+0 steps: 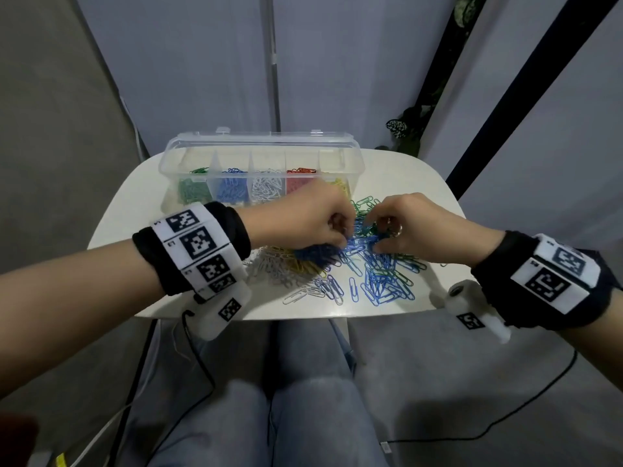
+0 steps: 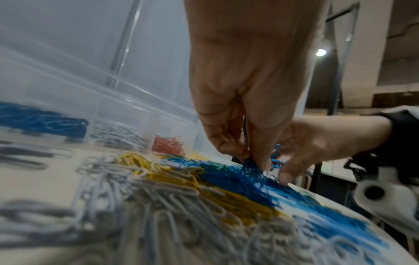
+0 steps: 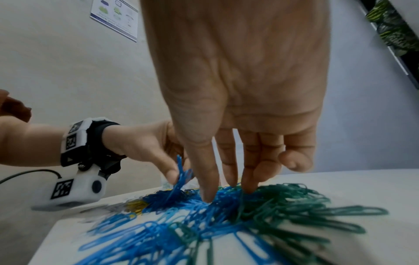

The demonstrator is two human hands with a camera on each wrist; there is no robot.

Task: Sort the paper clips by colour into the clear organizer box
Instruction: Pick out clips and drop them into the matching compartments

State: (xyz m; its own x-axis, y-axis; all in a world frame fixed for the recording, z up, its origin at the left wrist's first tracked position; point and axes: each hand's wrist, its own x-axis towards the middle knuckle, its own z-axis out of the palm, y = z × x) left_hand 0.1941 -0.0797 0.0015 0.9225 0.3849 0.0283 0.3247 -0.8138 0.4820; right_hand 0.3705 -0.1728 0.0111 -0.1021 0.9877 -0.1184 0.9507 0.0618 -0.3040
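My left hand (image 1: 313,219) pinches a small bunch of blue clips (image 3: 181,174) between thumb and fingers, lifted just off the pile (image 1: 354,261). My right hand (image 1: 414,227) has its fingers (image 3: 207,179) out fairly straight, tips pressed down into the blue and green clips; I hold nothing in it that I can see.

To do this well, I should keep the right fingertips pinning the tangle while the left draws the blue bunch up slowly, so hooked green (image 3: 306,206) or yellow clips (image 2: 163,172) fall away. A shake before carrying would likely shed strays, and I'd check the bunch is all blue before dropping it.

The box (image 1: 263,170) stands open at the far side of the table (image 1: 421,176), lid up behind it. From left to right its compartments hold green, blue, white, red and yellow clips, each partly filled; my left hand hides most of the yellow one. The loose pile lies near me: white and yellow to the left, blue in the middle, green toward the far right.
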